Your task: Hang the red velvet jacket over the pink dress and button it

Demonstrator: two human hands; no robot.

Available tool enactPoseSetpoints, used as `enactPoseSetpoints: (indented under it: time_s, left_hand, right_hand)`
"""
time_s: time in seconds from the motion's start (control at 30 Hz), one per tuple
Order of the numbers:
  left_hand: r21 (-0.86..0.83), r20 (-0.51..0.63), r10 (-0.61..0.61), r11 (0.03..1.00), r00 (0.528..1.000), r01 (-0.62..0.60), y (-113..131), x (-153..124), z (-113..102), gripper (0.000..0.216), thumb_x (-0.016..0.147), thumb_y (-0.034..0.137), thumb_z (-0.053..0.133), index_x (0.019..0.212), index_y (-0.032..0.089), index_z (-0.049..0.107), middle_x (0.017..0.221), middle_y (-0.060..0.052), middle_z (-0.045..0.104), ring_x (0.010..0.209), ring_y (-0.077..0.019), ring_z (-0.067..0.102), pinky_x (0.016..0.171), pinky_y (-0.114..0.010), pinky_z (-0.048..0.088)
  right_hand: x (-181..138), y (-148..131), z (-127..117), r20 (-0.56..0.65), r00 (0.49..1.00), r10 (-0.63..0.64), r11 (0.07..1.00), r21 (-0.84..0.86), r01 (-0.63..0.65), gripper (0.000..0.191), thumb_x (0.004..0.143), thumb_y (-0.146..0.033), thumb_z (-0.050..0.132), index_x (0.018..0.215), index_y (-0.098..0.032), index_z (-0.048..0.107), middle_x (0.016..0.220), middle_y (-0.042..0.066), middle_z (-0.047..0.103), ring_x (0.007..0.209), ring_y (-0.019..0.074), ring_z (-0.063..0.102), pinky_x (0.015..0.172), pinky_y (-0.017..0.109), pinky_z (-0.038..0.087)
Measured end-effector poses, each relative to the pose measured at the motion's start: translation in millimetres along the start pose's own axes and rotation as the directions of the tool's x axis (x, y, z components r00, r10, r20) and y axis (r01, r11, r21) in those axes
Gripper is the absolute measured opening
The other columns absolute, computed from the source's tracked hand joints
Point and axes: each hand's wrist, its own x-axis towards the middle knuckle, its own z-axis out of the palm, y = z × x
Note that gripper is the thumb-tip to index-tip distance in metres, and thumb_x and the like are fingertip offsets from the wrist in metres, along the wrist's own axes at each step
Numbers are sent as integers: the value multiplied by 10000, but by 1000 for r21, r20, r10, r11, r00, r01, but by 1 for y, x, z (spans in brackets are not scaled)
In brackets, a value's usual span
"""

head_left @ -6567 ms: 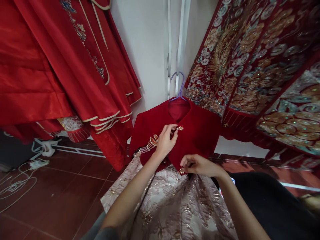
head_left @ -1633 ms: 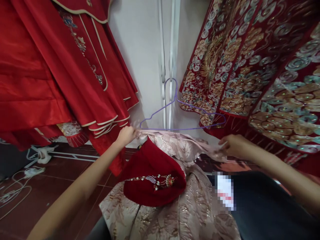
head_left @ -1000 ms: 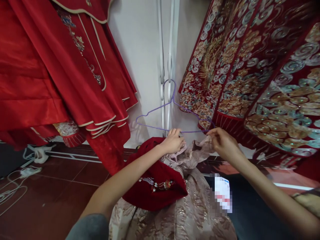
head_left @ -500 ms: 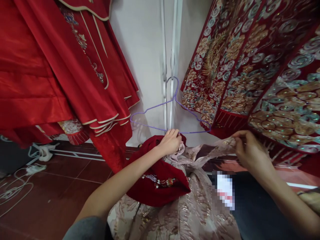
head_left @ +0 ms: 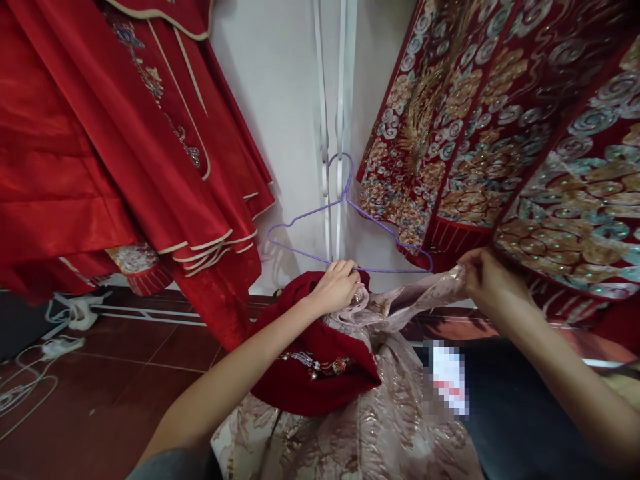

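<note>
A purple wire hanger (head_left: 320, 212) hangs on the white wall rail, bare. My left hand (head_left: 336, 288) is closed on the bottom bar of the hanger and on the top edge of a pale pink brocade skirt (head_left: 380, 413). My right hand (head_left: 487, 280) pinches the skirt's waistband at the right and holds it stretched toward the hanger's right end. A small red velvet jacket (head_left: 315, 373) with a beaded tassel ornament lies crumpled on the skirt, under my left forearm.
Red satin robes (head_left: 115, 133) hang at the left, heavily embroidered red garments (head_left: 505, 133) at the right. White cables (head_left: 35, 373) and a plug lie on the red tile floor at the left. A dark object with a blurred label (head_left: 450, 380) lies at the lower right.
The red jacket came off the hanger and dropped onto the skirt. Both hands went to the skirt's waistband; my right hand has just pulled its end out to the right.
</note>
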Motion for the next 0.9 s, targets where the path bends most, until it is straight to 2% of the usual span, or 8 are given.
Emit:
enactPoseSetpoints:
  time_s: [0.07, 0.13, 0.23, 0.4, 0.5, 0.6, 0.77, 0.9]
  left_hand:
    - [-3, -5, -9, 1000, 1000, 9, 0, 0, 0, 328, 961, 322, 343, 917, 135, 608, 1023, -126, 543, 992, -240, 488, 919, -383, 381]
    - [-16, -6, -6, 1000, 1000, 6, 0, -1, 0, 316, 958, 320, 352, 910, 143, 609, 1016, -122, 542, 988, -238, 490, 917, -386, 383]
    - [-31, -7, 1, 1000, 1000, -1, 0, -1, -1, 295, 951, 316, 370, 914, 154, 613, 1029, -121, 542, 989, -236, 494, 922, -394, 382]
    - [-45, -7, 1, 999, 1000, -1, 1, 1, 2, 307, 950, 335, 376, 898, 153, 618, 1028, -123, 557, 993, -239, 499, 919, -392, 387]
    - [-114, -27, -11, 993, 1000, 8, 3, 5, 0, 309, 966, 344, 349, 910, 168, 597, 1007, -97, 587, 960, -220, 522, 894, -365, 401]
    - [-217, -48, -82, 974, 995, 70, 6, 9, -3, 304, 984, 338, 296, 951, 191, 560, 950, -68, 624, 897, -197, 557, 851, -339, 421]
    - [-327, -76, -218, 927, 973, 182, 9, 11, 0, 284, 989, 360, 281, 983, 225, 531, 907, -46, 653, 866, -190, 604, 821, -323, 436]
    - [-386, -113, -283, 896, 952, 221, 12, 11, 6, 283, 987, 371, 286, 975, 228, 530, 886, -32, 661, 821, -180, 618, 790, -310, 442]
  right_hand:
    - [3, 2, 1, 53, 998, 18, 999, -28, -16, 127, 823, -242, 380, 915, -221, 465, 937, 110, 643, 774, 263, 616, 725, 361, 445]
    - [5, 4, 2, 48, 999, 22, 999, -32, -20, 143, 830, -247, 375, 935, -221, 469, 941, 107, 644, 765, 260, 612, 722, 361, 443]
    - [3, 6, 3, -33, 999, -4, 1000, 2, 4, 170, 844, -264, 359, 965, -223, 472, 963, 108, 643, 788, 265, 614, 736, 370, 443]
    - [1, -2, 5, -164, 980, -116, 988, 80, 130, 155, 871, -269, 349, 945, -231, 479, 936, 94, 632, 849, 259, 609, 797, 369, 450]
    - [15, -20, 9, -222, 936, -275, 934, 168, 314, 104, 874, -221, 359, 889, -223, 462, 917, 84, 607, 904, 218, 590, 875, 332, 434]
    - [36, -51, 12, -260, 893, -366, 849, 299, 435, 63, 871, -193, 391, 849, -218, 445, 878, 70, 606, 862, 175, 592, 817, 279, 450]
    - [51, -95, 19, -258, 882, -394, 745, 473, 471, 37, 868, -211, 465, 894, -211, 491, 957, 60, 669, 911, 154, 641, 837, 273, 463]
    - [42, -93, 32, -237, 905, -352, 802, 423, 422, 181, 885, -329, 500, 1005, -207, 558, 936, 55, 700, 889, 200, 664, 765, 301, 471]
